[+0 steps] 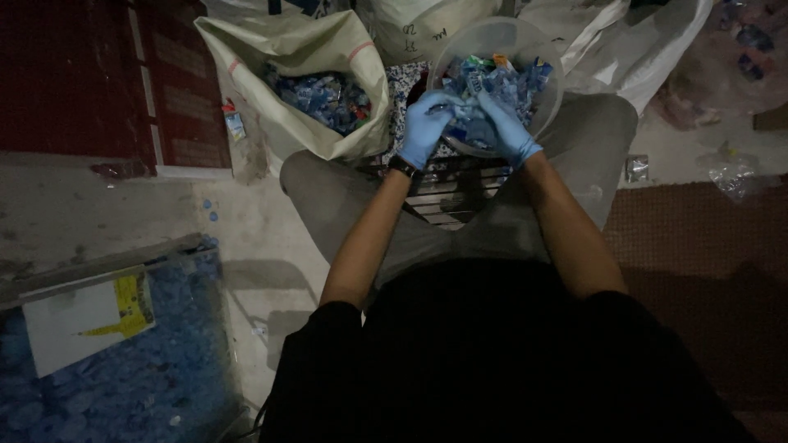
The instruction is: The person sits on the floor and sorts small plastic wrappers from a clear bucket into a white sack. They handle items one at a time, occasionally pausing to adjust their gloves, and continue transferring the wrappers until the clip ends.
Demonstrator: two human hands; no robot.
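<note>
Head view: near the bottom left, a bin (123,361) of blue bits sits on the floor. Farther on, both gloved hands meet at the clear bucket (460,41) of small packets (509,82); left hand (424,127) and right hand (507,131) pinch packets between curled fingers. Beyond, left, stands an open sack (271,49).

One clear bowl (552,98), three sacks (287,49), two gloves (423,127).

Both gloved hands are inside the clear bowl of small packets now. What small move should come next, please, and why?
Probably lift the left hand, carrying its small packet, toward the open sack beside the clear bowl. The sack already holds similar blue packets, and the right hand rests among the rest.
</note>
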